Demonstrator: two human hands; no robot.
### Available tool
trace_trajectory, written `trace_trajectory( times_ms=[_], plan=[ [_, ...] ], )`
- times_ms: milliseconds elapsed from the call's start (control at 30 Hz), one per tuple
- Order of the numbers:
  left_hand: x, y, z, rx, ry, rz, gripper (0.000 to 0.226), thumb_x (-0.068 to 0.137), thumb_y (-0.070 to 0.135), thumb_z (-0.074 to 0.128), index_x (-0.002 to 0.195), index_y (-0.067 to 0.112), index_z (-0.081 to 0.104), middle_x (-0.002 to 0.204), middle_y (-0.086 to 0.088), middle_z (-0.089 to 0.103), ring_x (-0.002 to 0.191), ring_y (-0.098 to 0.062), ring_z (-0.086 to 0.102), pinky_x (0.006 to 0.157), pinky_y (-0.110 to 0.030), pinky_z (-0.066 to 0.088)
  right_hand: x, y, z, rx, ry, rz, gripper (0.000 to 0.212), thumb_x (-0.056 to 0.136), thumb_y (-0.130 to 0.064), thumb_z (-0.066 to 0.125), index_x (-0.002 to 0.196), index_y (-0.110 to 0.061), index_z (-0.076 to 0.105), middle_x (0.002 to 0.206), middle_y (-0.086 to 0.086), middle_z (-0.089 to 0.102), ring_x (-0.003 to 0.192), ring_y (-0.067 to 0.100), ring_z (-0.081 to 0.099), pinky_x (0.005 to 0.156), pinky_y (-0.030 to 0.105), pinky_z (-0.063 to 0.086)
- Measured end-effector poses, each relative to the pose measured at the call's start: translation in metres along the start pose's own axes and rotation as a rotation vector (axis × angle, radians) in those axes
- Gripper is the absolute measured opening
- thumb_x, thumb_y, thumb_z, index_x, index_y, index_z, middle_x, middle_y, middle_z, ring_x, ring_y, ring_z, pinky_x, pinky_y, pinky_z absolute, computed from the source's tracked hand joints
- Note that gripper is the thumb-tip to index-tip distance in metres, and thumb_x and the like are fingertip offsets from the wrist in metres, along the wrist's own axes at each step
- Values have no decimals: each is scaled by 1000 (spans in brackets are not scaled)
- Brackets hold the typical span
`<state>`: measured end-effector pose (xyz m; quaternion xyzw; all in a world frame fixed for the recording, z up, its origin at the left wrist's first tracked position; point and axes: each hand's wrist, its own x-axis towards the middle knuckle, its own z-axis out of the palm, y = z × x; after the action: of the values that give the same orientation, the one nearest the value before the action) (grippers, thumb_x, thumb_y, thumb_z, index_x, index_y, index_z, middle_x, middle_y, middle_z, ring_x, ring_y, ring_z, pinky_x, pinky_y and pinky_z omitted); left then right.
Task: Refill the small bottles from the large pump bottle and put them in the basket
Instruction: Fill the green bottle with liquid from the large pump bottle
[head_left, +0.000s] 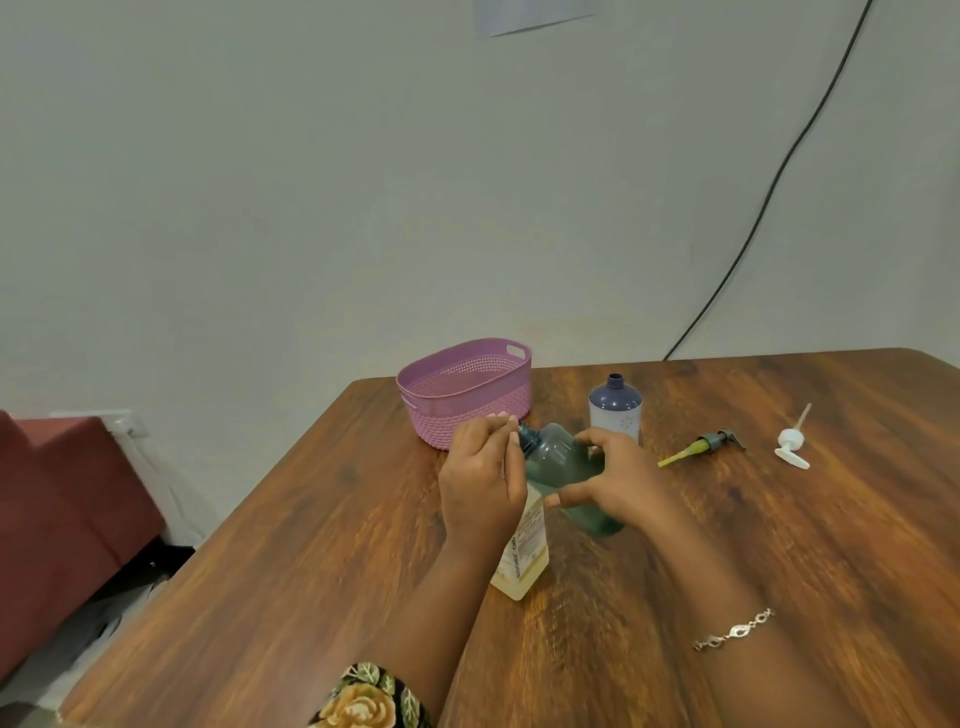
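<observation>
My right hand (618, 483) grips a translucent green bottle (566, 462), which is uncapped and tilted, its open neck pointing up and to the left. My left hand (483, 478) is curled around the upper part of a pale yellow labelled bottle (522, 558) standing on the table; its top is hidden behind my hand and the green bottle. The green bottle's neck sits right beside my left fingertips. An uncapped blue-and-white bottle (615, 408) stands behind my hands. The empty pink basket (462, 389) sits at the table's far left edge.
Two removed pumps lie on the wooden table (779, 571) to the right: a grey one with a green tube (701, 447) and a white one (792, 441). A red seat (62, 509) is off the table's left side. A black cable (779, 176) runs down the wall.
</observation>
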<state>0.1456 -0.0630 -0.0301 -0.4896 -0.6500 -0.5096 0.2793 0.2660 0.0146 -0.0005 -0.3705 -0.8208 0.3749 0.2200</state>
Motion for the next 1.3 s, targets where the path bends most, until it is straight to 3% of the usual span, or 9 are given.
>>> trace_trajectory(
  times_ms=[233,500,767,1133,1233,1300],
  plan=[
    [14,7,-8,69,-41,-25,39,89,25,41,89,3,73,83,-3,66,77,-11,58,63,-10,39,2,-5,-6,-2,17,-41,72,64,-24,83,126,-17,48,123,3,53,99,13,46,80,27,41],
    [7,4,-4,80,-20,8,30,86,17,45,81,1,71,76,-3,63,71,-13,56,65,-15,39,0,-1,-2,-15,-5,-17,72,64,-23,83,128,-18,48,124,3,53,100,14,47,77,26,40],
    [21,9,-13,191,-93,40,39,86,24,39,80,5,72,75,-3,63,69,-14,56,54,-11,29,0,-6,-8,-7,8,-36,72,64,-25,83,127,-16,48,123,3,53,102,15,49,81,27,41],
    [4,8,-9,211,-115,36,37,87,23,42,92,3,73,82,-3,64,75,-14,58,59,-14,37,-1,0,-3,-21,0,-3,74,65,-24,82,129,-16,47,127,5,52,109,20,50,84,32,44],
    [15,12,-13,214,-117,24,39,87,25,40,85,5,73,77,-2,62,71,-14,55,55,-11,30,0,-6,-6,-27,10,-18,73,65,-24,82,129,-16,47,126,4,53,102,15,48,81,29,42],
    [23,15,-14,203,-105,-20,42,87,26,37,79,5,72,74,-2,61,68,-13,51,54,-8,22,2,-9,-9,-26,20,-29,74,65,-23,82,129,-15,47,127,4,53,107,18,50,83,30,43]
  ],
)
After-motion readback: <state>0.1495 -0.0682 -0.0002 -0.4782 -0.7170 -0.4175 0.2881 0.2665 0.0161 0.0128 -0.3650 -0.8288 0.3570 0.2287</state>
